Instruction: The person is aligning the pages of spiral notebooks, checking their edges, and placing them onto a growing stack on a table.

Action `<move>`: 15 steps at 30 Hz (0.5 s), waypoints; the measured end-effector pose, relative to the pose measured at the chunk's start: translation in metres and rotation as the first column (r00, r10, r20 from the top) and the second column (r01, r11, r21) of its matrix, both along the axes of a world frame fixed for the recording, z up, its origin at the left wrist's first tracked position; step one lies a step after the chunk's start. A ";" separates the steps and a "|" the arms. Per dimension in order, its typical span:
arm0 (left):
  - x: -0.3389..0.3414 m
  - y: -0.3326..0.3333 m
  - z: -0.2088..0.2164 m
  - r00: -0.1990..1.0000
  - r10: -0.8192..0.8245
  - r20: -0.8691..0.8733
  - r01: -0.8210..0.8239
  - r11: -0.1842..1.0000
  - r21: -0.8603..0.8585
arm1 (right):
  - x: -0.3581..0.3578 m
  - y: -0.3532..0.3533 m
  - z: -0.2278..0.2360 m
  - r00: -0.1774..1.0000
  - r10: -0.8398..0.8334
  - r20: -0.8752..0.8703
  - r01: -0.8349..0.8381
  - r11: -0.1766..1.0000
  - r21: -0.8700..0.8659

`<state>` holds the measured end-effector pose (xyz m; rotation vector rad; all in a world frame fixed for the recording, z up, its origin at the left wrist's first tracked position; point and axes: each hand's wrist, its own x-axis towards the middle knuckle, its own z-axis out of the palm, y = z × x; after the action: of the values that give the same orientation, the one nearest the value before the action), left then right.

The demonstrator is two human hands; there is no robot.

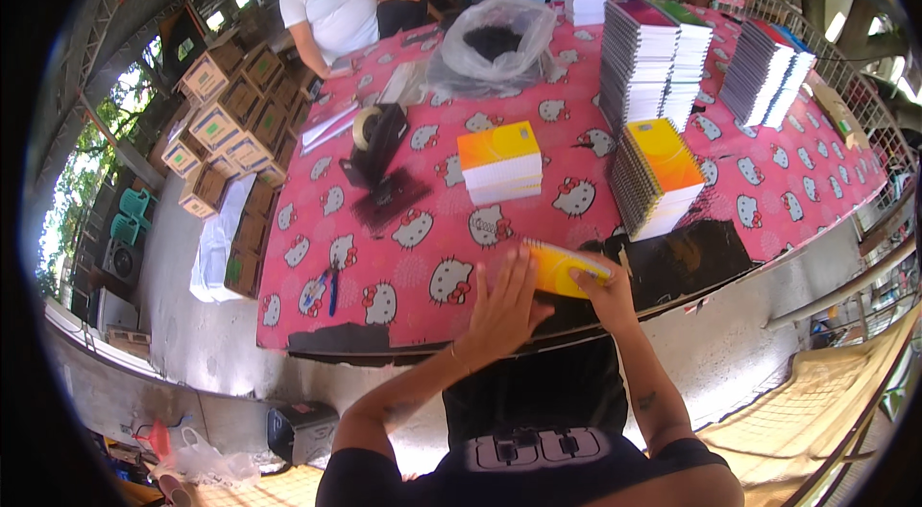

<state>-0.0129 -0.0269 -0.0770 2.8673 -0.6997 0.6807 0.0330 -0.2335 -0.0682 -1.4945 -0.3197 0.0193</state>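
Note:
Near the table's front edge I have a yellow-orange notebook (555,274), tilted, with its pale page edge along the far side. My right hand (608,298) grips its right end, thumb on the cover. My left hand (506,303) lies with straight fingers against its left end. Whether it is one notebook or a few together I cannot tell. Beyond my hands stands a short stack of yellow-orange notebooks (500,164). A taller stack of spiral-bound yellow notebooks (661,176) is to the right.
Taller notebook stacks (639,60) and darker-covered notebooks (764,75) stand at the far right. A black tape dispenser (376,147), a clear plastic bag (495,46) and a blue pen (333,294) lie on the pink patterned table. Cardboard boxes (230,128) are piled left; two people are across the table.

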 end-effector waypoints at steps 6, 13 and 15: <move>0.028 -0.003 0.041 1.000 0.026 0.010 -0.027 0.998 0.052 | -0.009 -0.002 0.004 1.000 0.010 -0.008 -0.010 1.000 -0.014; 0.042 -0.001 0.055 0.970 0.160 0.184 -0.191 0.968 0.162 | -0.014 0.001 0.010 0.992 0.102 -0.073 -0.099 0.994 0.048; 0.021 -0.001 0.039 0.997 0.021 0.069 -0.036 0.973 0.229 | -0.015 -0.002 0.008 0.985 0.098 -0.143 -0.085 0.992 0.098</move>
<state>0.0083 -0.0283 -0.0375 3.0826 -0.7967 0.7467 0.0177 -0.2355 -0.0606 -1.3786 -0.2661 0.1854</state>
